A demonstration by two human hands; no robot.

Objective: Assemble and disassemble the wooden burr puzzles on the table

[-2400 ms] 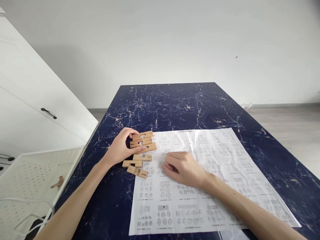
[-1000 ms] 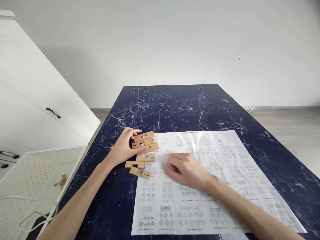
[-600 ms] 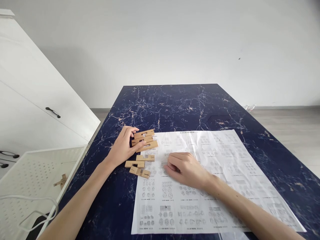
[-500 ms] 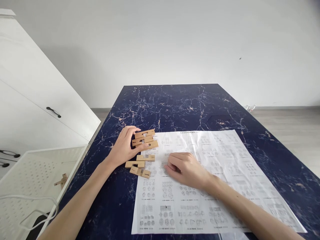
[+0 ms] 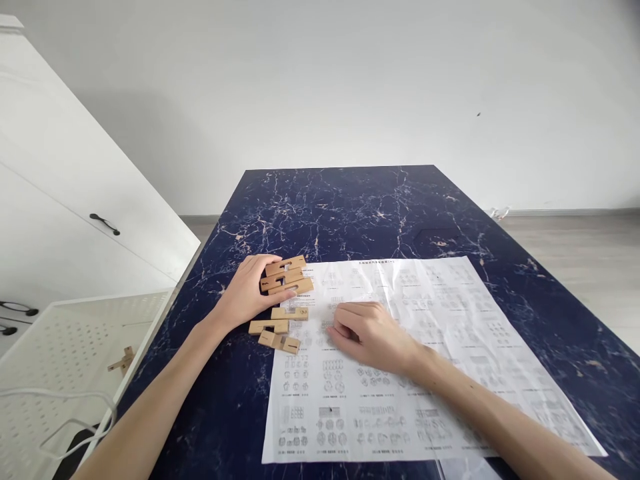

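Observation:
My left hand [image 5: 245,287] is closed around a group of three notched wooden puzzle pieces [image 5: 286,275], thumb at their near side and fingers at the far side. They lie side by side at the sheet's left edge, with dark marks on some. Closer to me, three more notched wooden pieces, one of them a numbered piece [image 5: 290,313], lie partly on the paper and partly on the table. My right hand [image 5: 373,333] rests in a loose fist on the printed instruction sheet [image 5: 400,373]; nothing shows in its curled fingers.
The sheet lies creased on a dark blue marble-patterned table [image 5: 325,213]. At the left stand a white cabinet [image 5: 75,187] and a white perforated basket [image 5: 55,353] holding a joined wooden piece [image 5: 123,360] and a white cable [image 5: 70,421]. A pale wall rises behind.
My left hand has drawn the three wooden pieces closer together and tilted them slightly. My right hand stays in its loose fist on the sheet. The view has shifted a little.

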